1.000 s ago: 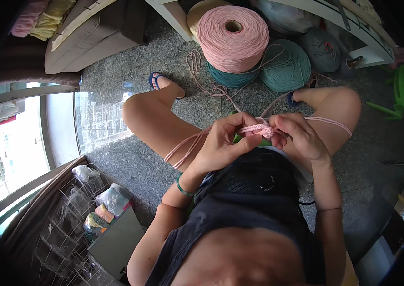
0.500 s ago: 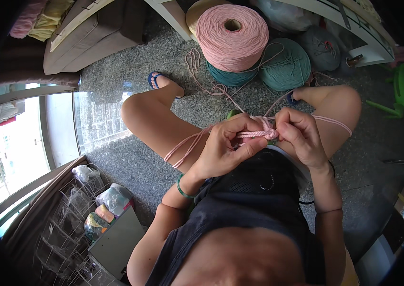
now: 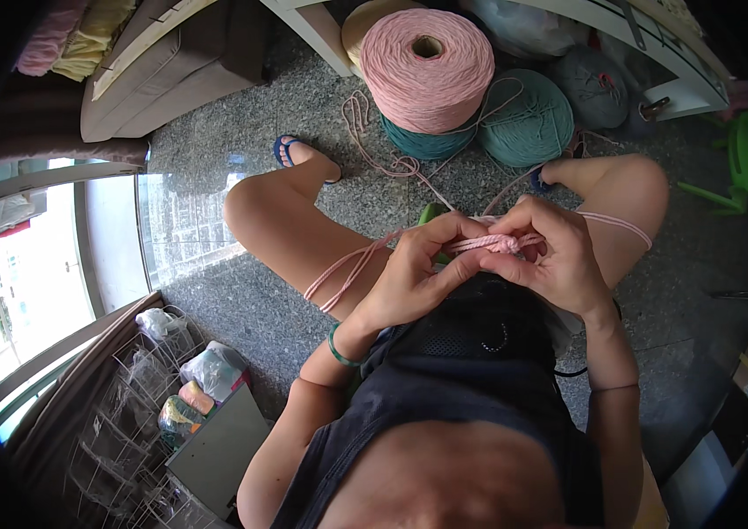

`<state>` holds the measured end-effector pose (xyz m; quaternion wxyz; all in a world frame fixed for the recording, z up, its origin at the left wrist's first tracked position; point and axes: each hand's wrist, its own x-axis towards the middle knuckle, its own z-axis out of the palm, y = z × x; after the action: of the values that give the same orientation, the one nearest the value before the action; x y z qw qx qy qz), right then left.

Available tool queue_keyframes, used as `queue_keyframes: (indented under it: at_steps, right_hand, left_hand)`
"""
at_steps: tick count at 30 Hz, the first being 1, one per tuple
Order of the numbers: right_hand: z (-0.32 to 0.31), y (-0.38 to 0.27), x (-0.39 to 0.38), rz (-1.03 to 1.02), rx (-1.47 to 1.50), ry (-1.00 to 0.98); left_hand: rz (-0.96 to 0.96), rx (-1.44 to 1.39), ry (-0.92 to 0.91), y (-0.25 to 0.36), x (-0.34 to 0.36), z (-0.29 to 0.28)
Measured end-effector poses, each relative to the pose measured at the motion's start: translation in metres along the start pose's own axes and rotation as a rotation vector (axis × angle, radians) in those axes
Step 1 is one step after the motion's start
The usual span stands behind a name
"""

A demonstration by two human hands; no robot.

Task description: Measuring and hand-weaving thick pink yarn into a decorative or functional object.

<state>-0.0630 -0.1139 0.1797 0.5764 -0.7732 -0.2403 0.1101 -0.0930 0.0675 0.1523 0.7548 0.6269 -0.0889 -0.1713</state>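
A knotted length of pink cord (image 3: 504,243) lies between my two hands above my lap. My left hand (image 3: 418,273) is closed on its left part, with thumb and fingers pinching the strands. My right hand (image 3: 564,256) pinches the cord at the knot's right side, thumb below and index finger above. Pink cord loops (image 3: 358,266) pass round my left thigh, and another pair of strands (image 3: 619,224) crosses my right thigh. Fingers partly cover the cord. A green thing (image 3: 430,213) shows behind my left fingers; its kind is hidden.
Ahead on the floor, a big pink yarn cone (image 3: 427,88) rests on dark teal yarn (image 3: 422,145), beside a lighter teal yarn ball (image 3: 528,119). Loose strands (image 3: 392,166) trail toward me. A wire rack (image 3: 127,414) stands left, a green stool (image 3: 744,163) right.
My right hand has shifted its grip: its thumb now lies under the knot, closer to the left thumb. The cord is drawn straighter between the hands.
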Motion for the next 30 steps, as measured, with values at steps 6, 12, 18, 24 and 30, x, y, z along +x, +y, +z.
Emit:
queue_keyframes:
  at_steps: [6,12,18,24,30]
  right_hand:
    - [0.001,-0.001,-0.002,0.056,0.074,0.022]
    - [0.002,-0.001,0.001,0.020,0.068,0.057]
    - [-0.014,0.000,0.007,0.310,0.241,-0.061]
    - [-0.019,0.015,0.007,0.164,0.105,-0.140]
    - [-0.017,0.010,0.019,0.148,0.126,-0.228]
  left_hand:
    - [0.002,0.019,-0.022,0.000,-0.003,-0.003]
    - [-0.156,-0.129,-0.060,-0.002,-0.008,-0.007]
    - [-0.155,-0.239,-0.017,-0.005,-0.005,-0.005]
    - [-0.116,-0.375,-0.015,-0.012,0.002,-0.008]
    - [-0.114,-0.299,0.025,-0.003,0.007,0.000]
